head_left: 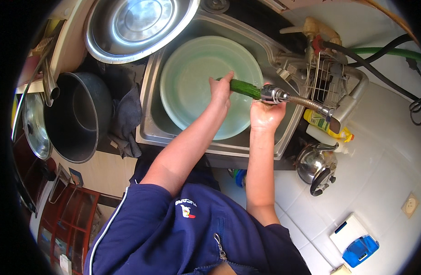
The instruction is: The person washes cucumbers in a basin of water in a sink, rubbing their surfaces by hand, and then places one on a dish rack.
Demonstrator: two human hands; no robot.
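Note:
A green cucumber (244,88) lies almost level above a pale green plastic basin (170,107), which sits in a steel sink (148,126). My left hand (222,90) is closed round the cucumber's left end, with the thumb along the top. At the other end, my right hand (267,114) curls round it, wet, directly beneath the chrome tap head (273,95). That tap head hides part of the right fingers and the cucumber's right end. Water stands in the basin.
A wide steel bowl (98,36) overlaps the sink's far left. Left of the sink are a dark pot (75,117) and a grey cloth (128,119). A wire rack (328,75), yellow bottle (322,121) and steel kettle (315,162) stand on the right. The tap's flexible hose (304,101) crosses the right rim.

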